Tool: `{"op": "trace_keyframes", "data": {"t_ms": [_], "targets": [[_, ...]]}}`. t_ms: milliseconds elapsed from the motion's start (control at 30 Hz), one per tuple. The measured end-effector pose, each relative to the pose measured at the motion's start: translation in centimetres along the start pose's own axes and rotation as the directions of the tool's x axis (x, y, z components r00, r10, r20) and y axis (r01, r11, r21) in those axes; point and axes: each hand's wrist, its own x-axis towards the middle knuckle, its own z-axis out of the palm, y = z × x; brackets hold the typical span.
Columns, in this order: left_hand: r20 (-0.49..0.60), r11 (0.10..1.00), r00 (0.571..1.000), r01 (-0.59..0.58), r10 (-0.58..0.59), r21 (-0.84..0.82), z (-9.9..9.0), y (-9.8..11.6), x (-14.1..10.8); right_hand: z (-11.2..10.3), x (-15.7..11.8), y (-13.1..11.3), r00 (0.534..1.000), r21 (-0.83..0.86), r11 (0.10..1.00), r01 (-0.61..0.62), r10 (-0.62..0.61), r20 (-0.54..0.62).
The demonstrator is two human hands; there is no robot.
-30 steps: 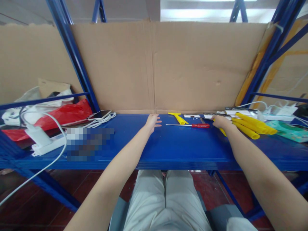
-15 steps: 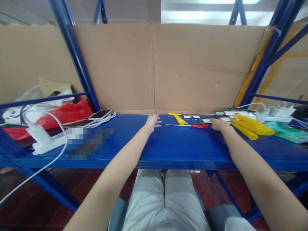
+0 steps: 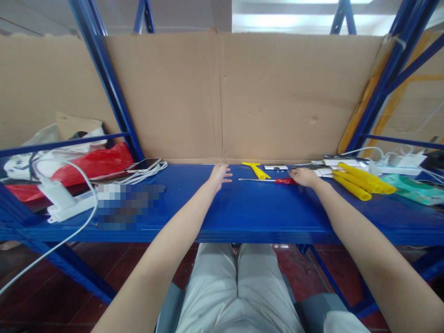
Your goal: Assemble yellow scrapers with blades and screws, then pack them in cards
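Blue shelf (image 3: 249, 210): slim, silvery-shafted, red-handled screwdriver (image 3: 280, 181) at right hand (image 3: 304, 176).

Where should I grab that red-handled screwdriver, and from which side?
Probably the red handle, from the right and above, with the right hand: the screwdriver lies flat, its thin shaft points left, and the thicker handle is nearer that hand.

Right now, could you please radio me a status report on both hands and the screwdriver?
Left hand open. Right hand at red screwdriver's handle, grip unclear. Yellow T-shaped piece close behind screwdriver.
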Motion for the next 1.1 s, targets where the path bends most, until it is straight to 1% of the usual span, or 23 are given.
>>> {"op": "trace_keyframes", "data": {"t_ms": [67,133,333,467,667,833,900,1100], "targets": [[0.002,1.000,1.000,-0.001,0.001,0.005,0.0,0.0,-0.1,0.1,0.1,-0.3,0.999,0.001,1.000,0.002,-0.002,0.048],[0.003,1.000,1.000,0.002,-0.002,0.011,0.0,0.1,-0.2,0.2,0.2,-0.4,0.998,0.017,1.000,0.016,-0.017,0.066],[-0.004,1.000,1.000,0.002,-0.002,0.011,0.0,0.3,-0.4,0.0,0.1,-0.2,0.989,0.038,0.991,0.126,-0.129,0.067],[-0.003,1.000,1.000,0.005,-0.005,0.028,0.1,0.4,-0.5,-0.3,-0.1,-0.4,0.986,0.036,0.988,0.148,-0.151,0.068],[0.003,0.999,1.000,0.002,-0.002,0.042,0.1,0.5,-0.6,-0.3,-0.1,-0.3,0.986,0.067,0.987,0.143,-0.148,0.074],[0.009,0.999,1.000,-0.006,0.006,0.046,0.1,0.3,-0.5,-0.3,0.1,0.3,0.968,0.059,0.971,0.230,-0.235,0.090],[0.012,0.999,1.000,-0.006,0.006,0.048,0.1,0.3,-0.4,-0.2,0.1,0.5,0.961,0.087,0.965,0.249,-0.257,0.100],[0.016,0.999,1.000,-0.007,0.007,0.052,0.0,0.2,-0.2,0.0,0.0,1.3,0.970,0.219,0.951,0.218,-0.236,0.058]]}}
